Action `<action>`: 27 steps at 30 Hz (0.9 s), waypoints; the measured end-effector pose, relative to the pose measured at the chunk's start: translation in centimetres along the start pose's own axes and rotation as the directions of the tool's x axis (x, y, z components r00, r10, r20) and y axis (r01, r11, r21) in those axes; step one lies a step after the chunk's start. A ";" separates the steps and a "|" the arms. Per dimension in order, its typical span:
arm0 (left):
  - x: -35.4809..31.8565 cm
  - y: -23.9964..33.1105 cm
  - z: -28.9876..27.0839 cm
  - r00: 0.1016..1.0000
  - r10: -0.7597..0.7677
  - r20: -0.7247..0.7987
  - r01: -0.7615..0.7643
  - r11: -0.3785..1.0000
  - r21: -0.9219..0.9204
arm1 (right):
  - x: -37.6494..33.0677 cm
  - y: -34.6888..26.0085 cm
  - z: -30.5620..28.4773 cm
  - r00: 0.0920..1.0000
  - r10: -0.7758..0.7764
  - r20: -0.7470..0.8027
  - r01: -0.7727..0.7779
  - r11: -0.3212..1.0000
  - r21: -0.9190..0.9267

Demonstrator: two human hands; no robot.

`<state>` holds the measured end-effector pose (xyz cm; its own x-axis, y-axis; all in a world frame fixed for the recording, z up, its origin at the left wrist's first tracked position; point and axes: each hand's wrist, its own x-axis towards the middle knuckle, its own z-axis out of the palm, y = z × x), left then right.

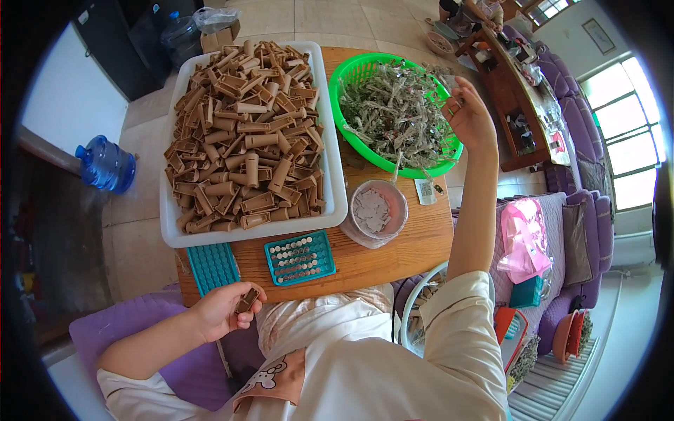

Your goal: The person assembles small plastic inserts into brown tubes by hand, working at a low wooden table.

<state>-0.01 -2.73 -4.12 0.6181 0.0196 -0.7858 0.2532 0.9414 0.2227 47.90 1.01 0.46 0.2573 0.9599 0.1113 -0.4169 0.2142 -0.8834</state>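
In my left hand (226,309), held low before my lap, is a small brown plastic casing (247,300), its hollow side showing. The fingers are closed around it. My right hand (469,116) is raised at the right rim of a green plastic basket (449,163). Its fingers are loosely curled and apart, and I make out nothing held in them. Heaped in that basket are small parts in clear wrapping (393,112). A large white tub (333,175) left of it is piled with brown casings (246,140) like the one I hold.
A teal tray (300,258) with rows of small round pieces lies at the table's near edge. Beside it is another teal tray (213,266). A round container (372,210) holds white pieces. A blue water bottle (107,164) lies on the floor; a purple sofa (554,210) stands right.
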 end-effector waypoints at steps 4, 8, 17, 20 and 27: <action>0.1 0.0 -0.2 1.000 0.009 -0.009 -0.009 1.000 0.008 | 0.6 0.1 0.4 0.964 0.018 -0.265 -0.214 0.646 -0.732; 0.1 0.3 0.1 1.000 0.031 0.001 -0.031 0.999 0.036 | -0.3 1.5 2.5 1.000 0.008 0.030 -0.007 0.999 -0.049; -2.6 1.7 1.7 0.709 0.691 0.140 -0.625 0.523 0.580 | -8.1 9.8 17.9 0.967 0.147 0.208 -0.212 0.917 0.338; -4.6 2.9 2.2 0.513 0.833 0.206 -0.620 0.194 0.760 | -11.1 13.2 22.0 0.974 0.151 0.170 -0.199 0.929 0.312; -4.9 4.1 1.9 0.111 0.932 0.346 -0.427 -0.270 0.863 | -14.7 17.1 28.0 0.995 -0.093 -0.039 0.094 0.995 0.030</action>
<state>-0.62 0.40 1.77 0.5616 0.7630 0.3201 0.3104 -0.5529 0.7733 12.61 -4.39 -3.58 0.3287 0.9281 0.1750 -0.4167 0.3088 -0.8550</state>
